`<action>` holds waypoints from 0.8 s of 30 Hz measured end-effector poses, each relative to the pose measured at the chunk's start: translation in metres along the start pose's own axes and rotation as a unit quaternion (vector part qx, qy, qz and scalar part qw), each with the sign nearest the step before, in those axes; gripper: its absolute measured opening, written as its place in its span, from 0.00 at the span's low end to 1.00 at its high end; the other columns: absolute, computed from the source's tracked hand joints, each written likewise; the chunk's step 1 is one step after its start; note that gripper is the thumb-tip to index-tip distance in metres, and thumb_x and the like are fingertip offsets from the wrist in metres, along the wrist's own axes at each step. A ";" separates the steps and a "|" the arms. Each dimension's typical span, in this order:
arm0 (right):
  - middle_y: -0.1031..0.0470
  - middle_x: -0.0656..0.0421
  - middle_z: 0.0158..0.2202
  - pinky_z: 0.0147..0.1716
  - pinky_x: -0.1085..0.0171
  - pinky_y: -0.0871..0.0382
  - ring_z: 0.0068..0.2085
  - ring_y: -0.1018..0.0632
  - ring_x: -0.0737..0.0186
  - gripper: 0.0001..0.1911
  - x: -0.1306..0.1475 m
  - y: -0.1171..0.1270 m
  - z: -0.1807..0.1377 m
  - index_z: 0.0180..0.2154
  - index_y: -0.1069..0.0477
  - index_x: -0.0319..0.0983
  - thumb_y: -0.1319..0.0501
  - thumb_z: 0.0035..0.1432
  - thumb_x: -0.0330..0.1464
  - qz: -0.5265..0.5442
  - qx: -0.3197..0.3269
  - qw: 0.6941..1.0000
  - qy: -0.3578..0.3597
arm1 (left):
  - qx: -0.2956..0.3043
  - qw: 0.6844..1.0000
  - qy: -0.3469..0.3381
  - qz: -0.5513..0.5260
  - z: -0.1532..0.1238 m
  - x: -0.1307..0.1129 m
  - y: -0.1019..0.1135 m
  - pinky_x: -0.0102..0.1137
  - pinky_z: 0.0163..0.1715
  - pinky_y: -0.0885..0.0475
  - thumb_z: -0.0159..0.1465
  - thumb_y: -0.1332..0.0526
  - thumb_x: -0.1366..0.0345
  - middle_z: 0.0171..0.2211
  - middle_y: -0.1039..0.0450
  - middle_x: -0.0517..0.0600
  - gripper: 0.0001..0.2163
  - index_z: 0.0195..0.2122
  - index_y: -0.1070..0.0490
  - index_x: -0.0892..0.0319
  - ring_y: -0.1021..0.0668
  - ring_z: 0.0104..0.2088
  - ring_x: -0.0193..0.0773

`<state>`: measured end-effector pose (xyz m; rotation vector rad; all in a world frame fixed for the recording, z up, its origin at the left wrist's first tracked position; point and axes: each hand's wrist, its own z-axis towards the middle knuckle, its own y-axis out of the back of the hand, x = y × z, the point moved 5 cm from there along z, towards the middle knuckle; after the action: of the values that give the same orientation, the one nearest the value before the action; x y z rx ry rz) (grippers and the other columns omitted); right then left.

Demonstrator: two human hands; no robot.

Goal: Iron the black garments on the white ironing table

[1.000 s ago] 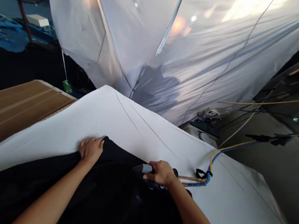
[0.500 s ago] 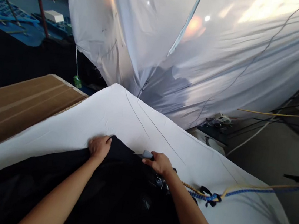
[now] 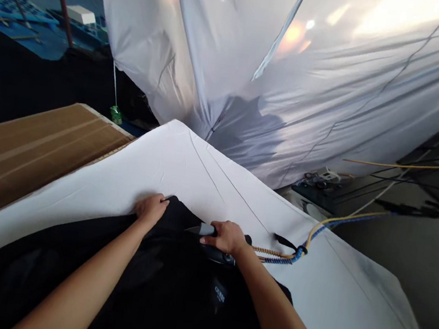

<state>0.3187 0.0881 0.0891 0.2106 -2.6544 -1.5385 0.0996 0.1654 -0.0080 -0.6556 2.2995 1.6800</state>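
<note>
Looks to me like the left hand is pinching the edge of the black garment to keep it from sliding around, fingers curled in tight with the cloth spread out below and to the right of them on the white padded surface. The right hand is wrapped snugly around the handle of what I'd call an iron, sitting on the garment just under that grip, and the yellow and blue hoses trail off behind the wrist, probably so they don't snag.
</note>
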 end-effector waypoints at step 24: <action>0.26 0.54 0.39 0.33 0.63 0.38 0.40 0.26 0.53 0.33 0.024 0.018 0.042 0.40 0.30 0.43 0.52 0.45 0.60 0.048 -0.009 0.997 -0.065 | 0.042 0.999 -0.019 -0.008 0.008 -0.007 0.010 0.38 0.38 0.34 0.54 0.48 0.63 0.40 0.26 0.57 0.12 0.36 0.28 0.57 0.27 0.44 0.49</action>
<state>0.2886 0.1294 0.0836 -0.0176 -2.7015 -1.5968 0.1006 0.1765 0.0008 -0.6188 2.3176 1.5658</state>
